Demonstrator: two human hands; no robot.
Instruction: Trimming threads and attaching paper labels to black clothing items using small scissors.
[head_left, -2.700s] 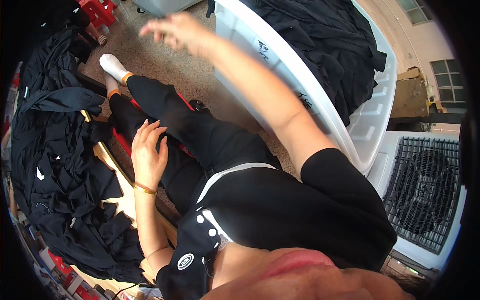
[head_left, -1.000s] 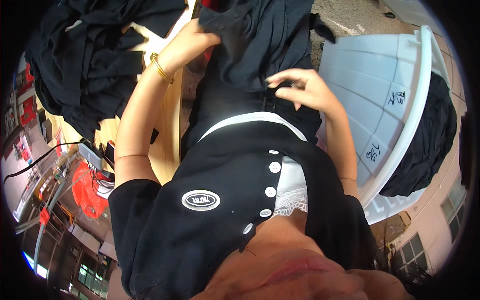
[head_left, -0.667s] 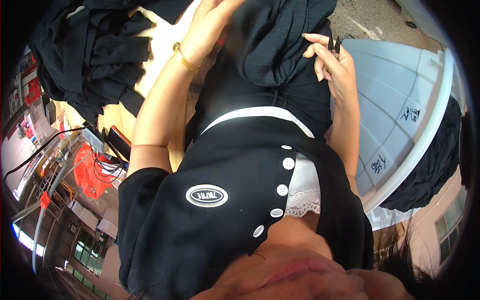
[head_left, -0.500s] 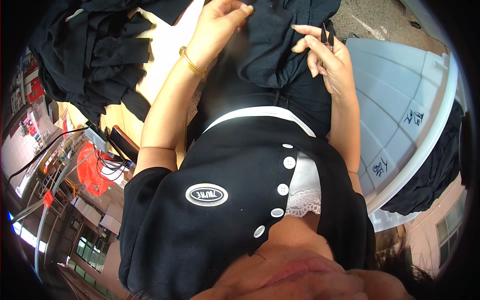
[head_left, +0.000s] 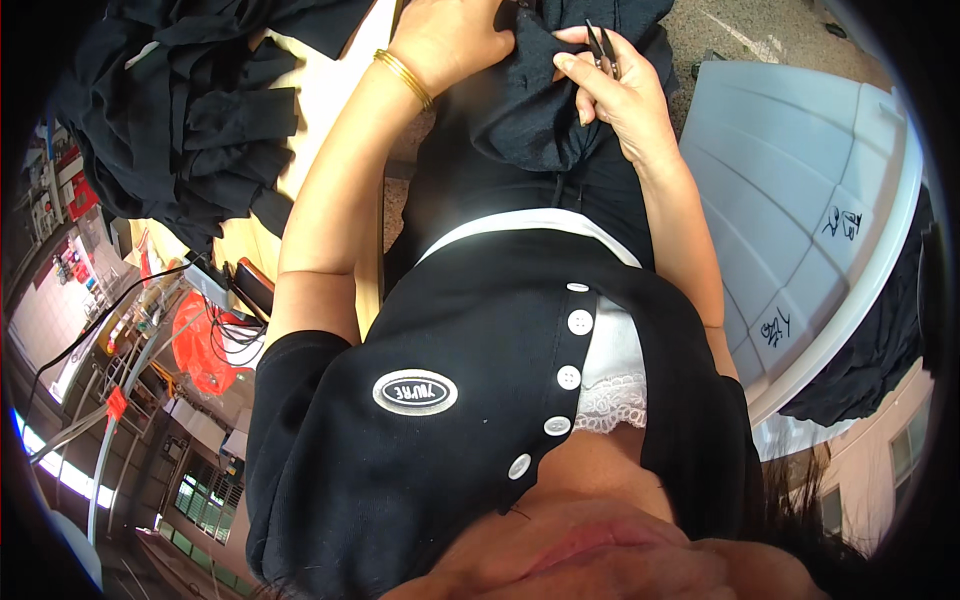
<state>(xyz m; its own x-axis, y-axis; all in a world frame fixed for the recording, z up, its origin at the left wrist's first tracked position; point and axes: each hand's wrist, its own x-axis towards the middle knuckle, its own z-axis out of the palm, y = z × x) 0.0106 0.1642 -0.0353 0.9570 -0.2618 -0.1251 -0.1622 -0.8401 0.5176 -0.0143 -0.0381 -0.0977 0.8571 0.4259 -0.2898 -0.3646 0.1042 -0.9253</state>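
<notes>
**Right hand (head_left: 625, 90) grips snips (head_left: 603, 52) beside black cloth (head_left: 525, 115) on the lap**

The right hand is partly closed around the snips; its thumb and forefinger are drawn close together, their tips at the right side of the cloth. Whether they pinch a fold or only rest against it is hard to tell. The snips' two dark, pointed blades rise between the fingers, slightly apart, with the handle hidden in the palm.

The left hand (head_left: 455, 40) is bent inward, back uppermost, its thumb side against or just beside the cloth. Its fingers run out at the upper edge of the view, so whether it grasps anything cannot be told.

Both forearms reach forward from bent elbows, the left leaning inward, the right angled back toward the cloth. Gold bangles (head_left: 403, 78), thin and shiny, circle the left wrist.

The cloth lies bunched over the dark trousers (head_left: 435, 185), between the hands; it is matt and finely wrinkled, with a rounded, drooping lower fold. To the left, a heap (head_left: 190, 120) of black fabric with ragged, strip-like edges covers part of a pale wooden surface (head_left: 325, 115). To the right stands a bin (head_left: 780, 150) of smooth, pale blue-grey plastic with a thick curved rim; more black fabric (head_left: 865, 360) shows beyond that rim.
</notes>
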